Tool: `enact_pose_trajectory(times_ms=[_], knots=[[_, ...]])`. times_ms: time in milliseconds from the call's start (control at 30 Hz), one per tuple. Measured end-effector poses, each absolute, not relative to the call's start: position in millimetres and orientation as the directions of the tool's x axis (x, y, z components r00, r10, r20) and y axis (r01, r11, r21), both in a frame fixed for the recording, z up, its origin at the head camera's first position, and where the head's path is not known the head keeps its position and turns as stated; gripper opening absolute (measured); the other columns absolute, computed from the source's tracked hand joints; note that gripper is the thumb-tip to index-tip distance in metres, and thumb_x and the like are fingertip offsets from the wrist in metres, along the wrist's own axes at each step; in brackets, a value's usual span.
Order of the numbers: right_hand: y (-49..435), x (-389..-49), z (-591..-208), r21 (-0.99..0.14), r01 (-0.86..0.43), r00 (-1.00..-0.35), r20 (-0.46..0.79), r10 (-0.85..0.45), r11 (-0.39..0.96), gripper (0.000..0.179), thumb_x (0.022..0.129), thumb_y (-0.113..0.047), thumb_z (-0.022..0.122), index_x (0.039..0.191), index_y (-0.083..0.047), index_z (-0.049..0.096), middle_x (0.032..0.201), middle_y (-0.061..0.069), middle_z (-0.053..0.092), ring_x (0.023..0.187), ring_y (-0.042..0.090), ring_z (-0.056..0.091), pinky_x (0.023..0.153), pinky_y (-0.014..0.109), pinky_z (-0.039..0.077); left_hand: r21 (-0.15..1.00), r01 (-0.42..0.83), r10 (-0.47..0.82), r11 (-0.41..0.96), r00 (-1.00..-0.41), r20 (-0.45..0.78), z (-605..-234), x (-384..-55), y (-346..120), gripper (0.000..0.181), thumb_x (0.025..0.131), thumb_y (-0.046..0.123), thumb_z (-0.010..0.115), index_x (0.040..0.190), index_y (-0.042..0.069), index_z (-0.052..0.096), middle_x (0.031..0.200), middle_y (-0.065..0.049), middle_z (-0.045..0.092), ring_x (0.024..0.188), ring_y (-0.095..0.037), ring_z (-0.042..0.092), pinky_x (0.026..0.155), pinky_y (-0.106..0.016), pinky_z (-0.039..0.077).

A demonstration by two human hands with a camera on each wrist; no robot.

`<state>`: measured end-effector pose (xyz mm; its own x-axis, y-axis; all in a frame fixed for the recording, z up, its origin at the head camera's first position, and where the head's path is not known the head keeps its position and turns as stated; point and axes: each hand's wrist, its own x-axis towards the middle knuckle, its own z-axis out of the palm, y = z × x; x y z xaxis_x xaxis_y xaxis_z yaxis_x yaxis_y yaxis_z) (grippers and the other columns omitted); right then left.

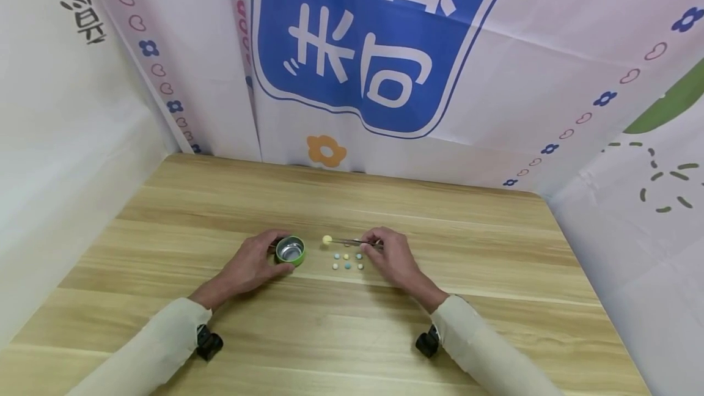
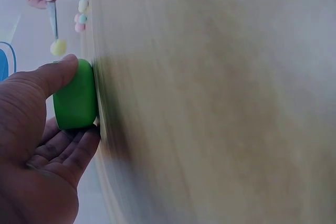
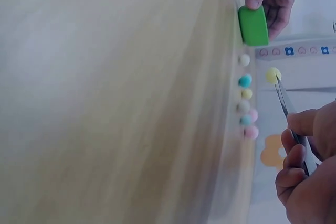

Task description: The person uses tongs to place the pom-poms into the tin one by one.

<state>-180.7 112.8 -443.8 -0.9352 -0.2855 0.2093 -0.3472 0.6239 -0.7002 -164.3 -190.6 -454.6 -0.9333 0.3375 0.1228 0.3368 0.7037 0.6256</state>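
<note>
The work looked to be at an early stage: one yellow ball (image 1: 327, 240) hung above the table (image 1: 330, 335), nipped at the tip of the tweezers (image 1: 352, 242) pinched in the right hand (image 1: 393, 255), while the other small balls (image 1: 348, 266) lay unlifted in rows, mostly nearer and to the right. The left hand (image 1: 255, 261), apart from the right, had thumb and fingers around the upright green cup (image 1: 291, 252) to the left, whose metallic inside showed no ball, so every visible one seemed left to do.
</note>
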Motion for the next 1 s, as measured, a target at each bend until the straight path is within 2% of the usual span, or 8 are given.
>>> enact_pose_trajectory(times_ms=[267, 567, 1000], knots=[[92, -175, -435, -0.714, -0.379, -0.920, 0.223, -0.323, 0.589, 0.004, 0.092, -0.014, 0.070, 0.094, -0.011, 0.071, 0.090, 0.000, 0.069, 0.082, 0.010, 0.062, 0.075, 0.027, 0.055, 0.631, 0.337, 0.334, 0.699, -0.934, 0.129, -454, -163, -191, 0.062, 0.079, 0.020, 0.083, 0.131, 0.000, 0.055, 0.121, -0.016, 0.065, 0.106, -0.029, 0.065, 0.089, -0.045, 0.055], [69, -173, -438, -0.679, -0.448, -0.885, 0.241, -0.399, 0.582, 0.004, 0.091, -0.015, 0.070, 0.091, -0.010, 0.071, 0.087, -0.001, 0.068, 0.080, 0.008, 0.061, 0.071, 0.019, 0.051, 0.629, 0.356, 0.343, 0.691, -0.928, 0.148, -454, -165, -190, 0.062, 0.079, 0.021, 0.083, 0.130, 0.001, 0.056, 0.119, -0.014, 0.066, 0.105, -0.027, 0.066, 0.088, -0.045, 0.055], [62, -172, -440, -0.692, -0.416, -0.898, 0.207, -0.389, 0.590, 0.004, 0.090, -0.015, 0.071, 0.091, -0.011, 0.073, 0.088, -0.002, 0.069, 0.080, 0.007, 0.059, 0.071, 0.019, 0.051, 0.633, 0.345, 0.344, 0.694, -0.930, 0.130, -454, -166, -190, 0.064, 0.080, 0.023, 0.083, 0.133, 0.002, 0.054, 0.121, -0.013, 0.067, 0.106, -0.026, 0.066, 0.090, -0.045, 0.055]])
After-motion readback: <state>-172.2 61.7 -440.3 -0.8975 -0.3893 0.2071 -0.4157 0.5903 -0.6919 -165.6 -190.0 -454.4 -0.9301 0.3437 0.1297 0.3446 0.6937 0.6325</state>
